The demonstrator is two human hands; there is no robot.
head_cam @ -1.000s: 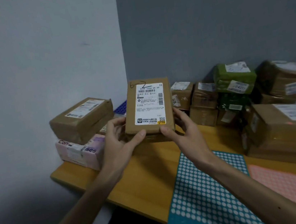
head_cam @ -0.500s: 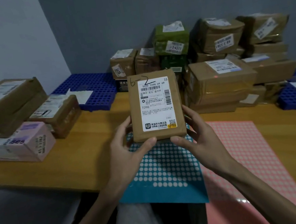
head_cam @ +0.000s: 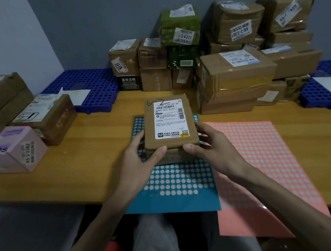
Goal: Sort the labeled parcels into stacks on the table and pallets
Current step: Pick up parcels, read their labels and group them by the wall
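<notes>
Head view: at the centre, both hands hold a brown parcel over the far half of a teal dotted mat. Whether its underside touches the mat cannot be told. Its white label faces up, printed with a barcode and "T098", and "6-2" is handwritten on the wrapping at the label's 11 o'clock corner.

The left hand grips the parcel's 7 o'clock corner. Its thumb lies across the near edge and its fingers are curled against the left side. The right hand mirrors it at 5 o'clock, clamped on the right side.

At 9 o'clock on the wooden table a pink box reads "ses" and "45 3-3302". At 12 o'clock a green parcel carries a tag "3-4311". Beside it, at 1 o'clock, a brown parcel is tagged "46-3-3301". At 11 o'clock a small brown box marked "1011" sits on a black box printed "退换说明". Blue pallets lie at 10 o'clock and 3 o'clock. A pink dotted mat lies at 4 o'clock.
</notes>
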